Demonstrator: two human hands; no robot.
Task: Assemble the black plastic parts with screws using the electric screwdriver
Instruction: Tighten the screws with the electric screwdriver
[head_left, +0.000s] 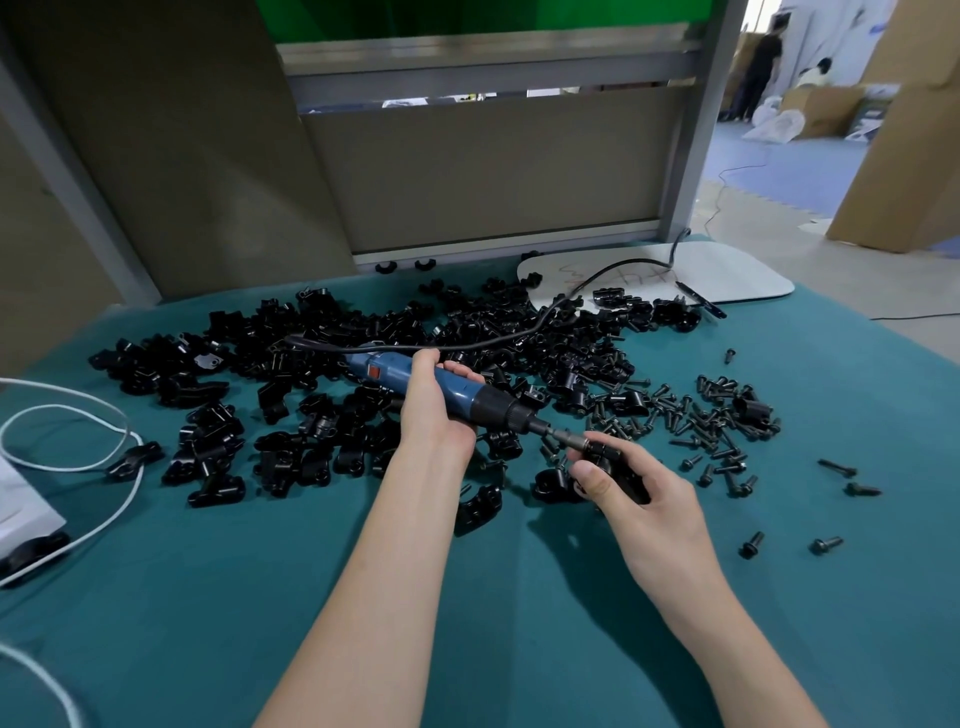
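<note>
Your left fingers (427, 364) curl round the blue electric screwdriver (467, 397); your right fingers (592, 475) pinch a black plastic part (621, 467) low over the table (260, 597). The tool's long axis slants from upper left down to the right, its bit meeting the part. Loose screws (691, 415) lie just right of it, heaped black parts (363, 338) lie behind, and the black cord (519, 335) trails over them.

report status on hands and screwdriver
Left hand grips electric screwdriver. Right hand holds black plastic part, bit tip at it. Loose screws beside, nothing blocking.
</note>
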